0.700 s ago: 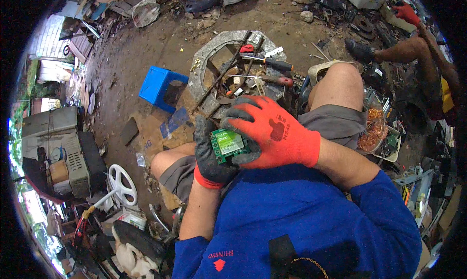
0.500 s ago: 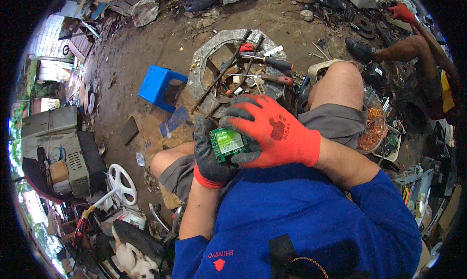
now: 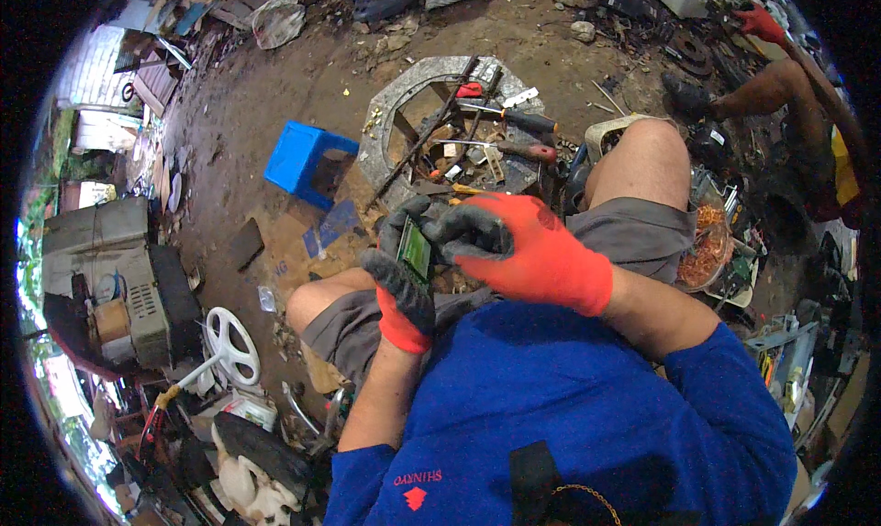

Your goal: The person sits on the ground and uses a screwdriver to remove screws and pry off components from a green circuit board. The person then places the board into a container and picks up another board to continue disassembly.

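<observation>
Head view: I see both forearms bare between blue sleeves and gloves. The left hand (image 3: 401,283) is just left of the frame's centre, its forearm rising almost straight from the lower edge, the fingers pointing up the frame and the thumb to the left. It is closed around a green board (image 3: 416,253), with fingers and thumb folded about it. The right hand (image 3: 518,246) comes in from the right, wrist bent a little and knuckles up. Its fingers are curled in toward the thumb, just beside the board; I cannot tell whether they touch it or pinch anything.

The board sits left of centre, above the wearer's lap. I see it at a steep slant, so it looks narrow; its long visible axis runs from upper left to lower right, nearer upright than level, with a bright green face toward me.

Upper centre, 2 screwdrivers (image 3: 528,151) lie across a stone ring (image 3: 376,150). A blue stool (image 3: 295,159) stands left of it.
</observation>
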Demonstrator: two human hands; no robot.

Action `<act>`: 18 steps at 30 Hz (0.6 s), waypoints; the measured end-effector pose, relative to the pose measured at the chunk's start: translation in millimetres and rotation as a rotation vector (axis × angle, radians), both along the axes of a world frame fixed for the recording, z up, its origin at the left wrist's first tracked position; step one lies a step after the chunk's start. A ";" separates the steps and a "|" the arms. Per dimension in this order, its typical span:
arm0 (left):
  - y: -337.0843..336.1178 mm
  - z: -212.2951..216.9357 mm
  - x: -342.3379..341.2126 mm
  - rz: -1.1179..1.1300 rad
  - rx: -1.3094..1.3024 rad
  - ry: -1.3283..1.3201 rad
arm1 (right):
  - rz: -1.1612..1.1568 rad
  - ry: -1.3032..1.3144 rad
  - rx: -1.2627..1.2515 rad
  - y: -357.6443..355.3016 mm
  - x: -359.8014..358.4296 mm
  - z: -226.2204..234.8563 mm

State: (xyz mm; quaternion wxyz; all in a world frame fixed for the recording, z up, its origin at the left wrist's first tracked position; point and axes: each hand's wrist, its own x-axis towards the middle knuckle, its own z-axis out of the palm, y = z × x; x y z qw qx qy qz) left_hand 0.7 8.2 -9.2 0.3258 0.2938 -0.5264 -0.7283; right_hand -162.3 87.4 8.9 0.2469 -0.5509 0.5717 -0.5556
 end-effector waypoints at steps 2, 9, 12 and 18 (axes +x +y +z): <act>4.0 10.7 -9.1 0.017 -0.107 0.013 | 0.064 -0.103 0.051 -1.8 4.5 4.6; 17.1 19.8 -9.0 0.024 -0.016 0.086 | 0.207 -0.174 0.103 0.7 8.7 20.4; 19.3 24.1 -10.8 0.005 -0.043 0.063 | 0.169 -0.135 0.068 1.5 12.3 16.1; 13.6 -1.2 0.0 0.071 -0.117 0.001 | 0.136 -0.192 0.092 4.4 17.1 14.4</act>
